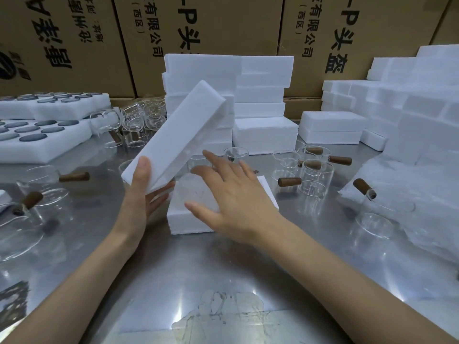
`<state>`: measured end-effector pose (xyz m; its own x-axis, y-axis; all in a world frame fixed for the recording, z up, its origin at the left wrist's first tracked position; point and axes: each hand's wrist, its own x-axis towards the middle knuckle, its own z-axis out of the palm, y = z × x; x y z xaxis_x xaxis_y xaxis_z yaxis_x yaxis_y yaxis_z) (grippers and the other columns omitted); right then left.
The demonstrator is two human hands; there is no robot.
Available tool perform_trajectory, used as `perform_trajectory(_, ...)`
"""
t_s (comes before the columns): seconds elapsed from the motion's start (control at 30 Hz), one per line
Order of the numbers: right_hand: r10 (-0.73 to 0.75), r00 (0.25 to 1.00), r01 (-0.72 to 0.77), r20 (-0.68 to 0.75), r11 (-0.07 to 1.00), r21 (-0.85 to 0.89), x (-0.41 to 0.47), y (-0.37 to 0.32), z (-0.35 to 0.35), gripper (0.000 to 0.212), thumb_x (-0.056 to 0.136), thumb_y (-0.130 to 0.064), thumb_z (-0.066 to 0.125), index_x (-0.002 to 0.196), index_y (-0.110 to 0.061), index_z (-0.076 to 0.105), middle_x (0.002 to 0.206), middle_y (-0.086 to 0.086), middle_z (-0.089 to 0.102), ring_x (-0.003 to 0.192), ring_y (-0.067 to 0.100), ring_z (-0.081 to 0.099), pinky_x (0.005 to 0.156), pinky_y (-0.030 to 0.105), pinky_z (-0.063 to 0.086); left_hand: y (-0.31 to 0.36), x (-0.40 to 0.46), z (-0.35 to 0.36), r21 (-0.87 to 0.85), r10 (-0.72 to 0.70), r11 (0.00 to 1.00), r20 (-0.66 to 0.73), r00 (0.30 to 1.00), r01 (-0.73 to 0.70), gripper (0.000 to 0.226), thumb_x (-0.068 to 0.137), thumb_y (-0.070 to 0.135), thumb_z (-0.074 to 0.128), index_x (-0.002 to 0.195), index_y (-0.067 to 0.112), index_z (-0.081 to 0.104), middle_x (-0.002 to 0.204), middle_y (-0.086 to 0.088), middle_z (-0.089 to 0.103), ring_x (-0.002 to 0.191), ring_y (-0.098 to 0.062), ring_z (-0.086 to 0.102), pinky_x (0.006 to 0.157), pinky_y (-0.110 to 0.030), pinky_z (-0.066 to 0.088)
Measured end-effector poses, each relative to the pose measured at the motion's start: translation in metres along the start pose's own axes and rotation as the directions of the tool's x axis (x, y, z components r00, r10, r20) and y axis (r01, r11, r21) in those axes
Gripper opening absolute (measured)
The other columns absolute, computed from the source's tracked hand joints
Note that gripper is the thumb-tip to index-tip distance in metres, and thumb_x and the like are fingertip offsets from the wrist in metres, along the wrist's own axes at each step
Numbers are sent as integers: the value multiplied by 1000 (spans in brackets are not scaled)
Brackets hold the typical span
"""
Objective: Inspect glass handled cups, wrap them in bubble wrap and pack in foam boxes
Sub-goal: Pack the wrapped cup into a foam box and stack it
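Steel tabletop (223, 281): left hand (139, 204) grips lid (178, 135) tilted; right hand (231, 194), fingers spread, over box (183, 219). Packing; closing likely next.

Bright, even overhead light fills the scene, throwing white glare patches across the steel table (223, 281) below the wrists and to the right of the right hand (231, 197). Shadows stay soft and faint beneath the left hand (139, 194). Wide-angle distortion bends the cartons (223, 33) beyond the hands. The right hand's fingertips look slightly blurred.
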<state>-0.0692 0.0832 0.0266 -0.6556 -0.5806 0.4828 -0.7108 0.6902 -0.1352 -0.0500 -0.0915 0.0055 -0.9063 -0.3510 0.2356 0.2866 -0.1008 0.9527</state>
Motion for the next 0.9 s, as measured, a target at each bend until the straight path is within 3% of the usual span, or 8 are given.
perform_trajectory(0.1, -68, 996, 69, 59, 998, -9, -1, -7, 6, 56, 92, -60, 36, 144, -41, 27, 157, 1, 17, 142, 20, 15, 115, 36, 2, -3, 1, -1, -15, 15, 1000, -7, 1000, -15, 73, 73, 68, 44, 132, 25, 51, 117, 0, 68, 95, -6, 68, 70, -14, 52)
perform_trajectory(0.27, -62, 997, 62, 53, 998, 6, -1, -11, 10, 53, 92, -58, 38, 142, -40, 34, 153, 2, 30, 142, 21, 18, 116, 36, 4, -3, 1, 0, 6, 20, 1000, 9, 1000, -20, 74, 75, 65, 43, 134, 22, 51, 126, -3, 64, 111, -12, 63, 90, -26, 49)
perform_trajectory(0.37, -27, 999, 29, -17, 987, 159, -2, -2, 2, 44, 96, -37, 45, 140, -31, 42, 144, 3, 44, 133, 13, 30, 109, 28, 13, -3, -1, 0, 9, 32, 999, 13, 999, -32, 62, 75, 63, 46, 124, 28, 55, 126, -2, 64, 106, -7, 65, 90, -25, 49)
perform_trajectory(0.47, 341, 932, -209, -123, 781, 588, -2, 21, -21, 31, 95, -14, 43, 120, -21, 59, 117, -3, 65, 99, -3, 51, 90, 20, 39, -2, -2, 0, 56, 73, 996, 61, 995, -77, 76, 61, 77, 60, 122, 31, 52, 126, 1, 60, 108, -7, 61, 95, -26, 48)
perform_trajectory(0.57, 611, 791, -321, -46, 477, 818, -6, 49, -39, 29, 99, -25, 35, 116, -28, 58, 108, -12, 64, 97, -3, 55, 81, 18, 39, -2, -4, 0, 175, 145, 969, 170, 975, -175, 96, 47, 90, 61, 125, 35, 46, 121, 8, 55, 109, 0, 57, 83, -18, 48)
perform_trajectory(0.7, 614, 771, -387, 168, 242, 890, -14, 65, -41, 36, 96, -55, 28, 124, -43, 48, 123, -8, 55, 109, 10, 53, 100, 37, 35, -3, -3, 0, 248, 190, 933, 270, 944, -259, 79, 57, 86, 59, 123, 47, 43, 119, 22, 53, 103, 12, 56, 77, -8, 46)
perform_trajectory(0.77, 565, 791, -406, 235, 197, 892, -13, 62, -35, 44, 91, -63, 27, 125, -43, 46, 133, -4, 52, 117, 16, 50, 105, 43, 31, -5, -2, -2, 272, 177, 927, 293, 939, -259, 78, 62, 79, 61, 129, 43, 42, 124, 23, 51, 106, 11, 54, 79, -6, 44)
perform_trajectory(0.9, 523, 818, -381, 241, 177, 908, -11, 55, -27, 45, 87, -67, 35, 122, -41, 46, 130, -5, 54, 118, 17, 53, 107, 48, 35, -6, 0, -2, 244, 136, 944, 326, 935, -222, 69, 66, 59, 63, 131, 44, 43, 127, 24, 51, 112, 8, 53, 85, -10, 45)
